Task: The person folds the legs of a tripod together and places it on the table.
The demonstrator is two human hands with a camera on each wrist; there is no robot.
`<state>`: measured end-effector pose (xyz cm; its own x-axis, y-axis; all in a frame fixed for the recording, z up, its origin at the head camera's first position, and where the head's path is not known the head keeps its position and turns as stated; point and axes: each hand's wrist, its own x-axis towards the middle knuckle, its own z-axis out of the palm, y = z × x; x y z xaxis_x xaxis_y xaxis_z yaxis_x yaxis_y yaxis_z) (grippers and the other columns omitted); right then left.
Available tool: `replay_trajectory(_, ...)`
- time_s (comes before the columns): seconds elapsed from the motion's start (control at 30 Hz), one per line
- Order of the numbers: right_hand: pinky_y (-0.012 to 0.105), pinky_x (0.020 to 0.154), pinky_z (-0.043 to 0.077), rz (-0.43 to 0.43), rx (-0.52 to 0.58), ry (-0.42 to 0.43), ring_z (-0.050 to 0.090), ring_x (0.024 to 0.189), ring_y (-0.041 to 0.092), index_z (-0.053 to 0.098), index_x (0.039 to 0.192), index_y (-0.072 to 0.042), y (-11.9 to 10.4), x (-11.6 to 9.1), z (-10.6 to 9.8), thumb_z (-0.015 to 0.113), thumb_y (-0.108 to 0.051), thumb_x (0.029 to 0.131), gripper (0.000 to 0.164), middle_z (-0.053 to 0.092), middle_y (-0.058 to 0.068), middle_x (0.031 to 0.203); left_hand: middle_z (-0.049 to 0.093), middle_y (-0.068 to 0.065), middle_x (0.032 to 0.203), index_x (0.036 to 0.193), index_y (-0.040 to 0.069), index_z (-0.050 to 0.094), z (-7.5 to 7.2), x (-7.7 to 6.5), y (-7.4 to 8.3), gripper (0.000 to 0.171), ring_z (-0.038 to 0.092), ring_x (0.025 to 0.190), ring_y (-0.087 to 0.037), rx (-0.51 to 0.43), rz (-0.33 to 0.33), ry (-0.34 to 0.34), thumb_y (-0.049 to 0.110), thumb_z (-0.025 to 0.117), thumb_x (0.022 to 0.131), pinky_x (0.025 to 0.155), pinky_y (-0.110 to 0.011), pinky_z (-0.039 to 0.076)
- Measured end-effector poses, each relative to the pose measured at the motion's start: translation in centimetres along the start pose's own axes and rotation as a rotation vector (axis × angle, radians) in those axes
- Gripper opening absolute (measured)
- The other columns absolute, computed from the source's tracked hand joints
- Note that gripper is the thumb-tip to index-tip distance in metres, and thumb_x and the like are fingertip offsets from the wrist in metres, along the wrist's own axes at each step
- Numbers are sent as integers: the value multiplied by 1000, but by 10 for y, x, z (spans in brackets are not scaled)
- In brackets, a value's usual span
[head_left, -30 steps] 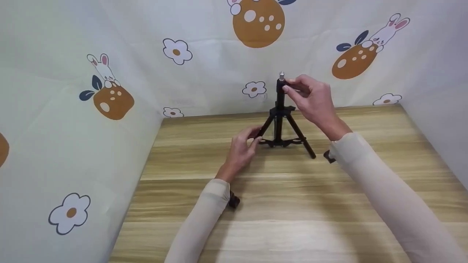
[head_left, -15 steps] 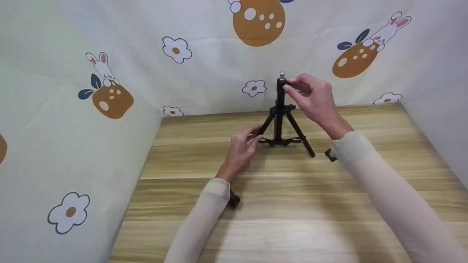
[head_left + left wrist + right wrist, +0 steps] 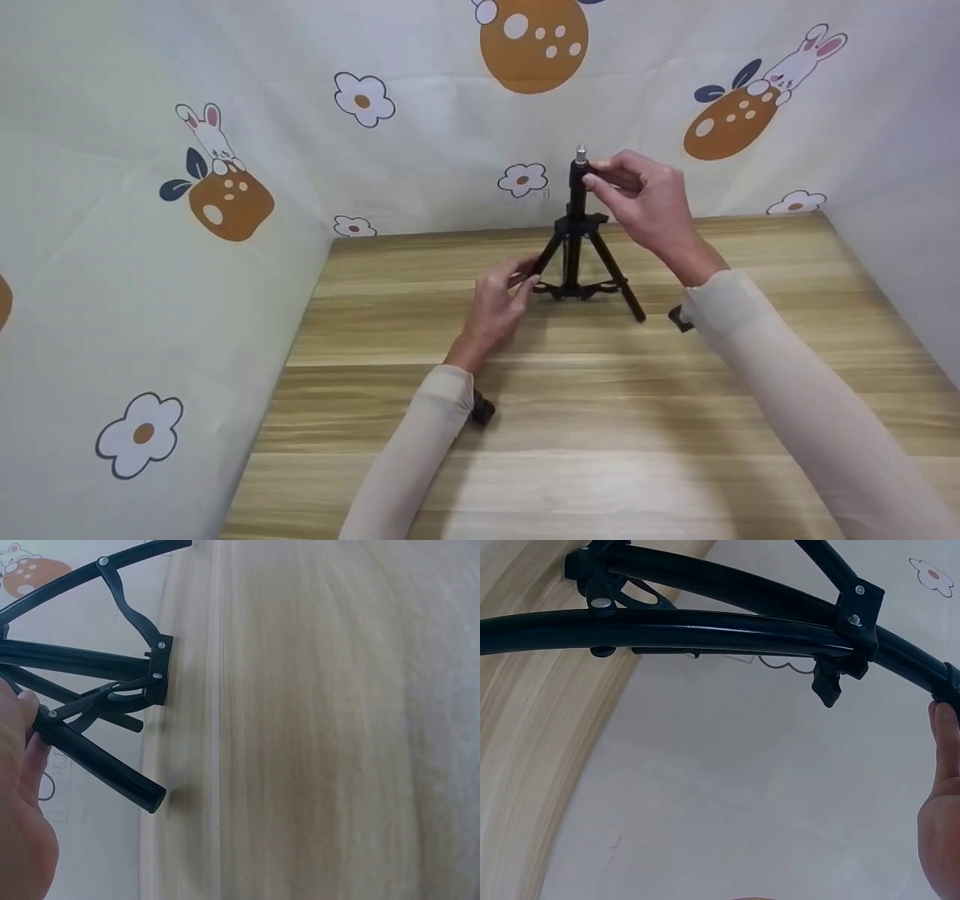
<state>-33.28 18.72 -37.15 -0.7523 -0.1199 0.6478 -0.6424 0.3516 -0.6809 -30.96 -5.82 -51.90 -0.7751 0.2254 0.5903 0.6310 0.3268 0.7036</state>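
We seem to be adjusting the black tripod (image 3: pixel 573 259), upright at the frame's upper centre, our left hand (image 3: pixel 496 304) pinching a leg (image 3: pixel 548 252), right hand (image 3: pixel 651 201) its column (image 3: pixel 577 196), the next move likely calling for a steady base.

Beige slvs (image 3: pixel 409 450), blk wrist cams (image 3: pixel 484 409)

Head view's dipped just a hair, so the backdrop (image 3: pixel 450 142) and tripod (image 3: pixel 574 251) sit slightly higher in frame now.

pale bunny-print walls (image 3: pixel 435 157), wood-grain tabletop (image 3: pixel 600 420)
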Motion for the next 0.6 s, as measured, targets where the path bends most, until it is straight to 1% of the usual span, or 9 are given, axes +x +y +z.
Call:
replay_trajectory(0.2,18,89,66,5,13,0,82,105,14,79,107,-2,-2,0,-1,82,-17,99,17,84,10,114,77,-19,122,130,-4,72,0,2,1,30,76,116,-26,-12,13,9,-4,73,100,104,-22,63)
replay_trajectory(0.33,19,90,67,8,35,-1,82,106,15,79,108,-2,-2,-1,-1,82,-16,99,18,83,12,115,77,-20,122,131,-4,72,1,2,1,32,76,117,-27,-41,6,6,-6,73,99,104,-23,63)
replay_trajectory(0.47,18,90,66,18,29,-6,81,107,13,80,112,-4,-2,-2,0,82,-17,98,19,83,11,116,76,-21,125,132,-4,71,2,3,0,35,76,119,-29,-62,4,5,-7,74,98,105,-23,63)
replay_trajectory(0.6,18,89,66,12,27,-2,81,105,12,80,111,-3,-2,-2,-1,82,-17,99,19,83,11,115,76,-22,125,132,-6,71,3,5,0,34,76,120,-29,-64,14,8,-7,74,98,104,-23,63)
